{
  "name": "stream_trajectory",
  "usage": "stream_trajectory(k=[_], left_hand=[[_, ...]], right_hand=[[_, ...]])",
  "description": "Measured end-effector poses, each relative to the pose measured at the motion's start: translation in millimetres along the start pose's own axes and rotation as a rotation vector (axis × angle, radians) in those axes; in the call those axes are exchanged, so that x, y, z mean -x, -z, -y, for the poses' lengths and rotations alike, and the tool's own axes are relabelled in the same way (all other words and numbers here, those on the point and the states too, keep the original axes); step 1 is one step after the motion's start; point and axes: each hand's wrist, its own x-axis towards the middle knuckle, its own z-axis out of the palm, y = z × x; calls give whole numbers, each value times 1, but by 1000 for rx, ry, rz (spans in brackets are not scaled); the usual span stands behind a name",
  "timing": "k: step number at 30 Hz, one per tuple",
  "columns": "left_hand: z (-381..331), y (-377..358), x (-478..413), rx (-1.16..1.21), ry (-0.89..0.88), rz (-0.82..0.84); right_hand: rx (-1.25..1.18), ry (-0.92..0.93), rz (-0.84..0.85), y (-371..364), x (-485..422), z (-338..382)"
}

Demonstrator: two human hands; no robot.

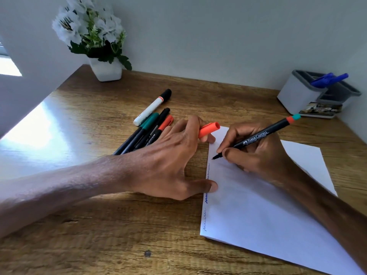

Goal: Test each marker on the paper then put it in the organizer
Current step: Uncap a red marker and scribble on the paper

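So the right hand [256,155] has its fingers clamped round the black marker [256,136], tip down on the paper [268,215] right by its left edge, above a few squiggles. The left hand [168,155] pinches the orange cap [209,129] between its fingers, thumb on the sheet. The other markers [147,132] lie just left of it. The organizer [297,96] sits far right with 2 blue markers [329,78] in it.

My wooden surface [95,235] fills a corner between pale walls [218,36]. Daylight from a window [8,66] at nine o'clock glares across it, and white flowers [89,26] stand at eleven.
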Motion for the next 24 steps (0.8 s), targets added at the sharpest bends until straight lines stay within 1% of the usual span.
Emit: stream_trajectory(k=[3,10,24], left_hand=[[0,0,0,0,2,0],[0,0,0,-1,3,-2],[-1,1,0,-8,-4,12]], right_hand=[[3,4,1,0,0,-1],[96,20,-4,-2,0,-2],[133,2,-23,-2,0,-1]])
